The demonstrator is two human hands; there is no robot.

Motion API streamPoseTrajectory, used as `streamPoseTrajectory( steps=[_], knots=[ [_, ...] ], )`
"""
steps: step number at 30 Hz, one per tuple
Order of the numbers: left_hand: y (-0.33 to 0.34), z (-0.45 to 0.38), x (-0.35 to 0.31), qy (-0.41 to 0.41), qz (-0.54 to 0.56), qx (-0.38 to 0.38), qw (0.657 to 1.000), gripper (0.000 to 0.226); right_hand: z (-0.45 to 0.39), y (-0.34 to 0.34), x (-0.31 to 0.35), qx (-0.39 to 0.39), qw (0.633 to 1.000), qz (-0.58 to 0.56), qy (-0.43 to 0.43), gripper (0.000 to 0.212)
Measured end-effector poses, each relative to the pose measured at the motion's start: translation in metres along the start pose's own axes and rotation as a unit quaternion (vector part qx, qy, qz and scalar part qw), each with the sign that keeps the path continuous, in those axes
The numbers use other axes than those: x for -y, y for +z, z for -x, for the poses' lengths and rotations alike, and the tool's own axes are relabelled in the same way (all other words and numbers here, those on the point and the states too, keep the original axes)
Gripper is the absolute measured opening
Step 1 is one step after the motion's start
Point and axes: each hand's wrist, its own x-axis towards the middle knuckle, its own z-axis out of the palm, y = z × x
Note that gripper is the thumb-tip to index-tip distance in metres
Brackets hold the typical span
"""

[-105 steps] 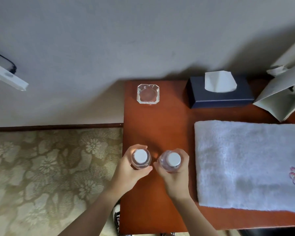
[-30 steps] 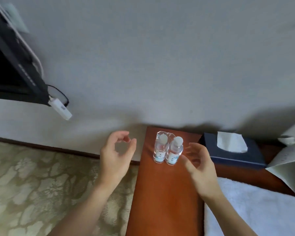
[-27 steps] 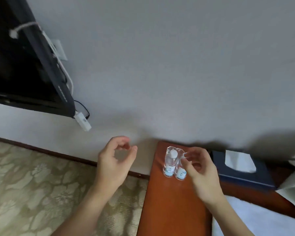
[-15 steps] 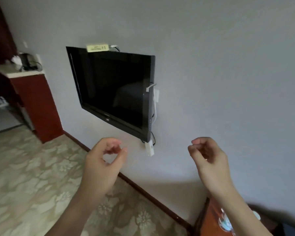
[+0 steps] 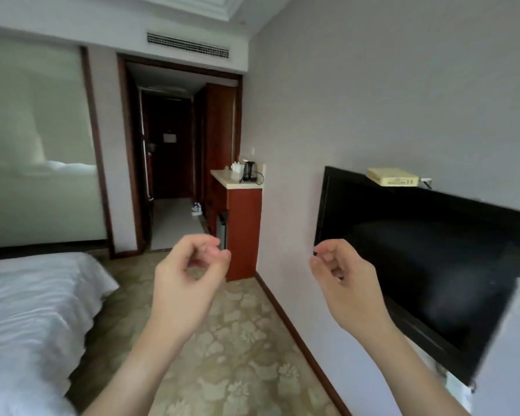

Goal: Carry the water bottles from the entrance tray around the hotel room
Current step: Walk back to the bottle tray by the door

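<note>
Small water bottles [image 5: 196, 208] stand far down the entrance corridor at about 12 o'clock from the hands, on a pale low surface on the floor beside the red wooden cabinet [image 5: 243, 232]; they are too small to count with certainty. Both hands are raised in front of the person and hold nothing. The left hand [image 5: 186, 283] has its fingers loosely curled, thumb and forefinger tips nearly meeting in a narrow ring. The right hand [image 5: 344, 283] is curled likewise, its fingertips tucked toward the palm, empty. The two hands are well apart, side by side. On the cabinet's light countertop sits a black kettle [image 5: 248, 172]. At 3 o'clock a dark television [image 5: 427, 259] hangs on the grey wall, with a yellowish box [image 5: 392, 176] on its top edge. At 9 o'clock lies a bed with white linen [image 5: 33, 310]. A patterned beige carpet [image 5: 240, 349] covers the floor beneath the arms.
</note>
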Motion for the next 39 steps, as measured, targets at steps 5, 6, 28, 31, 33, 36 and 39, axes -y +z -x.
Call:
streamPoseTrajectory(
  steps=[5,6,28,31,33,36,39],
  knots=[
    [-0.073,-0.039,0.021,-0.013,-0.056,-0.024,0.998,0.016,-0.039,0.082,0.026,0.032,0.998,-0.041,-0.039,0.023],
    [-0.082,-0.044,0.027,-0.015,-0.060,-0.031,0.998,0.019,-0.045,0.095,0.027,0.039,0.997,-0.050,-0.041,0.023],
    [-0.090,-0.293,0.293,-0.050,-0.169,-0.071,0.982,0.012,-0.333,0.395,-0.126,0.127,0.980,-0.141,-0.061,0.017],
    [-0.090,-0.328,0.328,-0.055,-0.164,-0.069,0.983,0.011,-0.368,0.427,-0.145,0.137,0.978,-0.146,-0.059,0.017],
    [-0.092,-0.354,0.351,-0.055,-0.167,-0.063,0.982,0.009,-0.393,0.449,-0.155,0.142,0.978,-0.140,-0.060,0.017],
    [-0.098,-0.397,0.393,-0.054,-0.182,-0.065,0.980,0.008,-0.435,0.487,-0.170,0.144,0.979,-0.131,-0.065,0.018],
    [-0.112,-0.436,0.443,-0.051,-0.185,-0.061,0.980,0.010,-0.472,0.535,-0.185,0.144,0.980,-0.124,-0.059,0.019]
  ],
)
